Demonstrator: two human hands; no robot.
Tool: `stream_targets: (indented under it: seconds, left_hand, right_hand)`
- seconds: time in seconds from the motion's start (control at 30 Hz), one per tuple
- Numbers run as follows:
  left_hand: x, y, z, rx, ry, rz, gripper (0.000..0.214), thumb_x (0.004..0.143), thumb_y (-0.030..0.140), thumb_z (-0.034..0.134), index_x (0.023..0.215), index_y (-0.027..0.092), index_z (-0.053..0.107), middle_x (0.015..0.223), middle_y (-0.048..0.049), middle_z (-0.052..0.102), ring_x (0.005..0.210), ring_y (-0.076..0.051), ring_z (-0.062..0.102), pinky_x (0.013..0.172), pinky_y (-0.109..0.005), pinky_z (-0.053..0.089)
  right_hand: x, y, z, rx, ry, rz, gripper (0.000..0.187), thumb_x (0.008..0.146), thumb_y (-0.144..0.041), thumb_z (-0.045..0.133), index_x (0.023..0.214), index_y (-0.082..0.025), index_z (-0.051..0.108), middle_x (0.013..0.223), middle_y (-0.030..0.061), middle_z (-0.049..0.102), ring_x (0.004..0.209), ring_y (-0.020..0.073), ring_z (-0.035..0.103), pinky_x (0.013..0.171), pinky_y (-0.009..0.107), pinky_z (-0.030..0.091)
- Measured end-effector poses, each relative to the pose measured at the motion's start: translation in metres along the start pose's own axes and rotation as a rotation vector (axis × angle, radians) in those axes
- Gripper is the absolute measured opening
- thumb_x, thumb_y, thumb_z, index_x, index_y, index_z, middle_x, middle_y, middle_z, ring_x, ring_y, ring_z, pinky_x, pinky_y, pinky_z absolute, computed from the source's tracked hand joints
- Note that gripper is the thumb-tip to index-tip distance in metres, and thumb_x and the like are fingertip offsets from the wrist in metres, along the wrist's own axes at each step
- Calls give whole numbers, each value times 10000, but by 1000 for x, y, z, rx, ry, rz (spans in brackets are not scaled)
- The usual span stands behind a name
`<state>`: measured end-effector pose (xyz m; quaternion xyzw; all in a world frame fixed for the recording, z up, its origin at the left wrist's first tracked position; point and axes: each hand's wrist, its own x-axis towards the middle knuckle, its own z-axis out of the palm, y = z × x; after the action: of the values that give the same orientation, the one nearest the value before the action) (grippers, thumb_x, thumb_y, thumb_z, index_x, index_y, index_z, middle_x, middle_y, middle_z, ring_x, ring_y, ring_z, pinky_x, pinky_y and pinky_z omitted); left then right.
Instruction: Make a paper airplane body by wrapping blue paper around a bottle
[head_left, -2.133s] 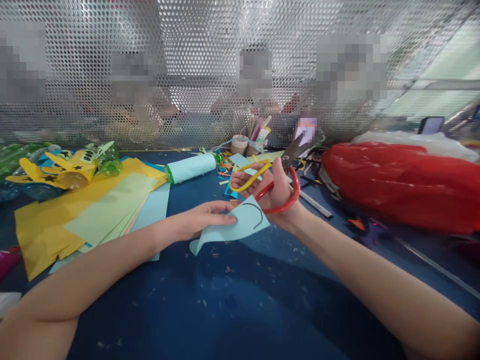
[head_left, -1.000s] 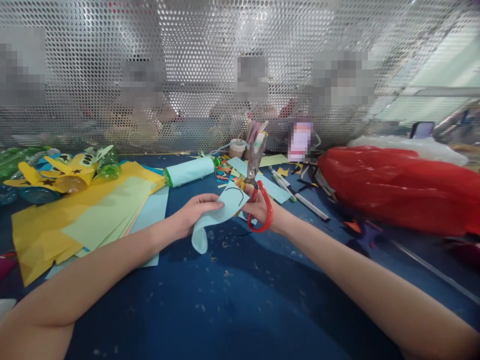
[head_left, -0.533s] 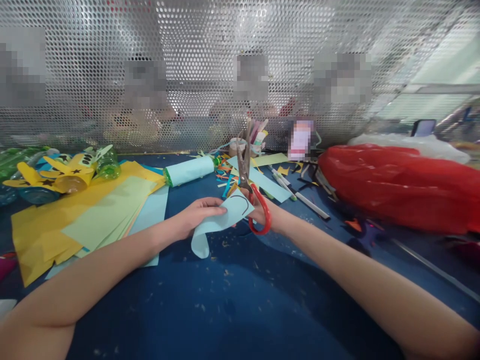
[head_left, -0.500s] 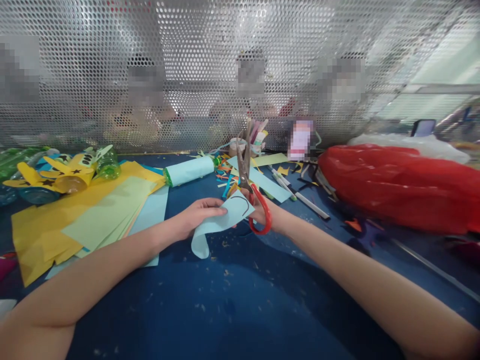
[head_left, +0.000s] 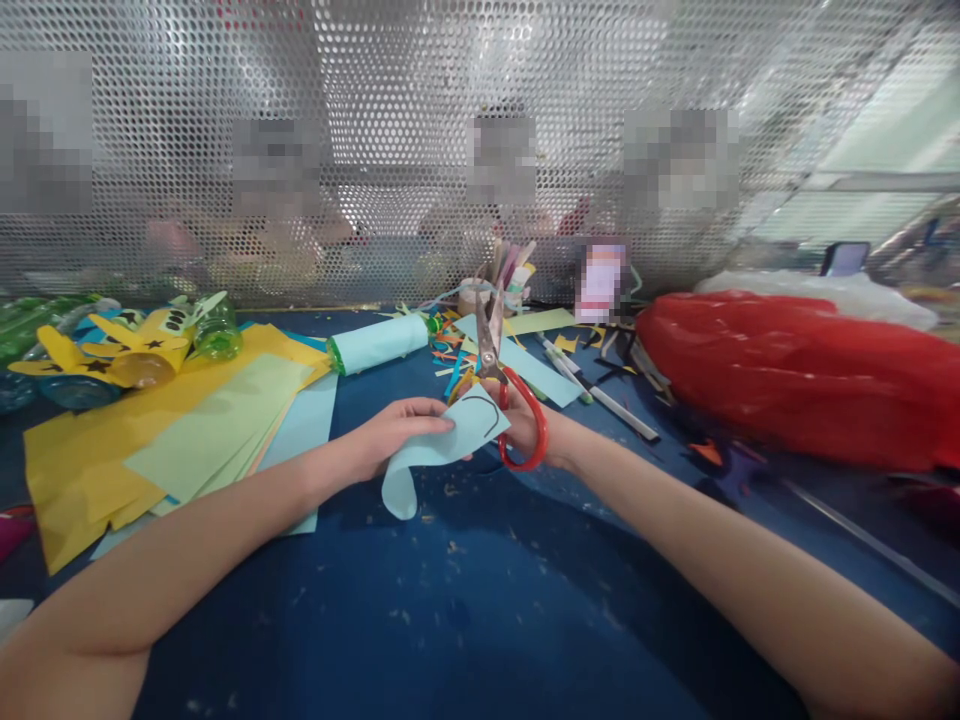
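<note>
My left hand [head_left: 409, 430] pinches a light blue strip of paper [head_left: 420, 452], thumb on top. The strip's near end curls downward, and a dark curved line is drawn near its right end. In my right hand [head_left: 532, 415] is a pair of scissors [head_left: 520, 420] with red handles. Their metal blades point away from me and stand slightly apart, just beyond the paper's right end. The paper and the scissors hide part of my right fingers. Whether the blades touch the paper I cannot tell.
Yellow, green and blue sheets [head_left: 217, 420] lie at left beside a yellow paper figure [head_left: 150, 345]. A blue-wrapped green bottle [head_left: 382, 342], paper scraps [head_left: 454, 365] and a cup of pens [head_left: 495, 290] are farther back. A red plastic bag [head_left: 795, 375] fills the right. Perforated metal [head_left: 405, 130] stands behind.
The scissors' blades have spread slightly apart and the red handles have shifted a little to the right. My left hand and the paper are nearly still.
</note>
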<state>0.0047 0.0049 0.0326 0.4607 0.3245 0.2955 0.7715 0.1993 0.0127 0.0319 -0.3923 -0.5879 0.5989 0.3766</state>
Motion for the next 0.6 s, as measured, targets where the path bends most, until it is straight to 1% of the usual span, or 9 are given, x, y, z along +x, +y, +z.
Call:
stream_targets:
  seconds: [0.17, 0.23, 0.33, 0.4, 0.43, 0.53, 0.6]
  left_hand:
    - [1, -2, -2, -6, 24, 13, 261, 666, 295, 775, 836, 139, 653, 758, -99, 735, 706, -217, 710, 682, -300, 519]
    - [2, -2, -4, -8, 80, 12, 251, 654, 272, 785, 835, 146, 665, 755, -85, 732, 694, -206, 705, 671, -293, 519]
    - [2, -1, -5, -8, 191, 13, 263, 613, 235, 815, 831, 160, 689, 719, -47, 720, 625, -157, 671, 602, -252, 504]
    - [2, 0, -5, -10, 214, 5, 263, 596, 232, 830, 819, 161, 708, 708, -36, 715, 585, -135, 645, 560, -237, 494]
    - [2, 1, -4, -20, 215, -1, 255, 595, 232, 832, 809, 159, 714, 707, -37, 715, 578, -132, 639, 554, -237, 494]
    - [3, 5, -2, -81, 275, 16, 216, 590, 201, 831, 766, 158, 714, 682, -30, 709, 567, -126, 630, 561, -239, 502]
    - [3, 7, -2, -116, 310, 64, 200, 598, 191, 825, 758, 163, 710, 679, -19, 706, 573, -121, 629, 573, -237, 506]
  right_hand:
    - [1, 0, 1, -34, -15, -26, 349, 562, -339, 782, 653, -211, 471, 622, -39, 535, 619, 141, 546, 578, 279, 455]
    - [4, 1, 0, -77, 18, -41, 314, 580, -347, 750, 674, -209, 484, 637, -34, 537, 609, 142, 545, 574, 285, 452]
    - [12, 0, -8, -219, 197, -152, 288, 608, -385, 702, 720, -213, 501, 656, -28, 535, 601, 146, 531, 588, 303, 448]
    - [16, -2, -18, -307, 320, -228, 297, 607, -395, 700, 737, -219, 500, 681, -21, 545, 633, 156, 534, 633, 319, 453]
    - [17, -2, -23, -335, 357, -244, 303, 602, -393, 708, 740, -222, 499, 691, -17, 553, 652, 163, 538, 655, 328, 455]
    - [20, 0, -37, -414, 436, -232, 348, 599, -423, 735, 749, -229, 488, 718, 6, 586, 651, 178, 539, 650, 350, 459]
    - [20, 3, -41, -484, 493, -184, 406, 611, -490, 740, 774, -236, 468, 783, 36, 620, 672, 194, 560, 647, 366, 474]
